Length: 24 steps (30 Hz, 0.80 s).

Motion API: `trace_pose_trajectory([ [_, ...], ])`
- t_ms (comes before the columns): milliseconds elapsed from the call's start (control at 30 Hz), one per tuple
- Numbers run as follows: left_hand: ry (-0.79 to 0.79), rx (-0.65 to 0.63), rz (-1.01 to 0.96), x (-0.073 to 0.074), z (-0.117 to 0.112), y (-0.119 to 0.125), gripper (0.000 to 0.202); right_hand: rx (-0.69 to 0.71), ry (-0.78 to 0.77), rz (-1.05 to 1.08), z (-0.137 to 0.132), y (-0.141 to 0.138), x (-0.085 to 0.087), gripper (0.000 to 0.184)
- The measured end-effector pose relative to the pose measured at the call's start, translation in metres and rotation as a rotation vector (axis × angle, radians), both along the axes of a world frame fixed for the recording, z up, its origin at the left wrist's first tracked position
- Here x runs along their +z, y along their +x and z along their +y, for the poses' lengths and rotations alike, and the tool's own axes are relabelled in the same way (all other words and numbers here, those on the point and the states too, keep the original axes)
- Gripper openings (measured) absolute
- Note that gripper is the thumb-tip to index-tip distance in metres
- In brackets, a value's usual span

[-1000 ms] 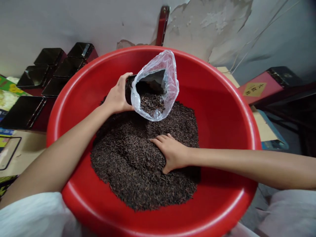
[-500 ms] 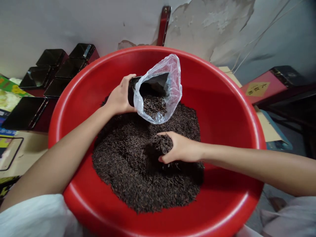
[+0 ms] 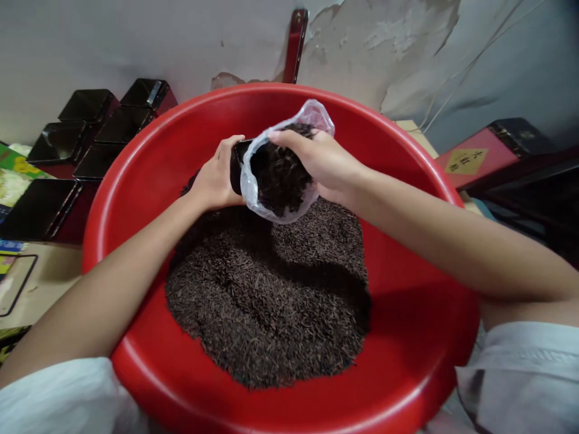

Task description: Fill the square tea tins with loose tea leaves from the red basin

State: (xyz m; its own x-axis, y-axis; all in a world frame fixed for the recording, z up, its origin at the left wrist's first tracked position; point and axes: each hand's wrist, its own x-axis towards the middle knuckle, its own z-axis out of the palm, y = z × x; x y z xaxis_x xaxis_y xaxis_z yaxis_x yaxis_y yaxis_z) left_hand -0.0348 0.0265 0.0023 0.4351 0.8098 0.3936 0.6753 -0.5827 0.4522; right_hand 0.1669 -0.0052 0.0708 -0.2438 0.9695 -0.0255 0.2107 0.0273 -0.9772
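My left hand (image 3: 217, 178) is wrapped round a dark tin (image 3: 236, 170), which is tilted with its mouth towards the right. A clear plastic bag (image 3: 250, 188) lines the tin and flares out over its rim. At the bag's mouth, my right hand (image 3: 330, 161) is curled round dark loose tea leaves (image 3: 287, 172), blurred as they tumble inside the bag. Its thumb lies along the near top side of the opening; the other fingertips are partly hidden. Below both hands, a broad heap of tea leaves (image 3: 266, 307) covers the bottom of a big red basin (image 3: 416, 349).
Several dark-lidded tins (image 3: 38, 208) stand left of the basin, beside colourful packaging (image 3: 18, 175). On the right lies a red tin (image 3: 479, 158) with a yellow label. A dark red strip (image 3: 296, 47) leans on the peeling wall (image 3: 384, 42) behind.
My right hand has risen from the heap to the bag's mouth, bringing a handful of tea leaves. My left hand keeps the tin and bag in nearly the same place.
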Motion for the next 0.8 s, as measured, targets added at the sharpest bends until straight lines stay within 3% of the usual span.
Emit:
trace_pose_trajectory([
  [67,-0.010,0.027,-0.016,-0.001,0.003,-0.002,0.099,0.031,0.167,-0.160,-0.005,-0.001,0.002,0.042],
  [167,-0.012,0.033,-0.029,-0.002,0.004,-0.004,0.099,0.126,0.479,-0.422,-0.039,0.005,0.003,0.047],
  [233,-0.009,0.025,-0.028,-0.001,0.003,-0.003,0.101,0.280,0.666,-0.550,-0.069,0.012,-0.006,0.033],
  [300,-0.017,0.019,-0.015,0.001,0.002,-0.002,0.103,0.556,0.718,-0.686,-0.092,0.019,-0.026,0.029],
  [367,-0.029,0.008,-0.002,0.002,0.001,-0.001,0.105,0.697,0.591,-0.839,-0.100,0.029,-0.054,0.047],
  [467,-0.031,-0.013,0.001,0.000,0.002,-0.001,0.106,0.518,0.332,-1.063,-0.077,0.047,-0.098,0.108],
  [500,-0.024,-0.019,-0.003,-0.001,0.002,-0.002,0.105,0.467,0.196,-1.121,-0.063,0.054,-0.111,0.118],
  [567,-0.008,-0.033,-0.007,-0.003,0.005,-0.004,0.105,0.355,-0.082,-1.184,-0.035,0.066,-0.130,0.119],
  [633,0.009,-0.050,-0.017,-0.006,0.007,-0.006,0.106,0.292,-0.242,-1.198,-0.015,0.074,-0.142,0.115],
  [800,0.026,-0.068,-0.043,-0.009,0.008,-0.008,0.104,0.379,-0.204,-1.182,-0.009,0.078,-0.141,0.123],
])
